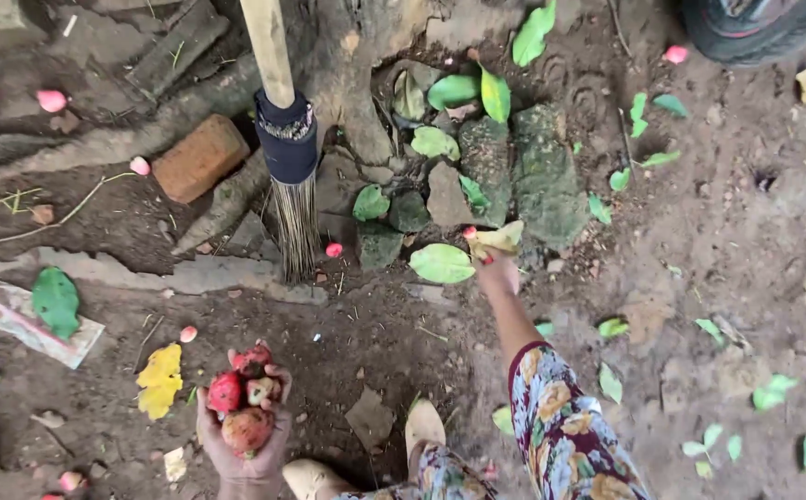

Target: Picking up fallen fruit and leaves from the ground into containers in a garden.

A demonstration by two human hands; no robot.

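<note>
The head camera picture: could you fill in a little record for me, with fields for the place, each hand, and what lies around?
Place: bare soil beside tree roots
Left hand: palm up, cupping several red fruits
Right hand: stretched forward, gripping a yellowish leaf; a bit of red shows by the fingers
Sleeve: flowered fabric
Nearby: broom standing upright, brick, mossy stones, green leaves
Loose fruit: a small red one by the broom bristles

left hand (245, 444): cups red fruits (244, 400) | right hand (498, 268): grasps yellow leaf (498, 239)
</note>
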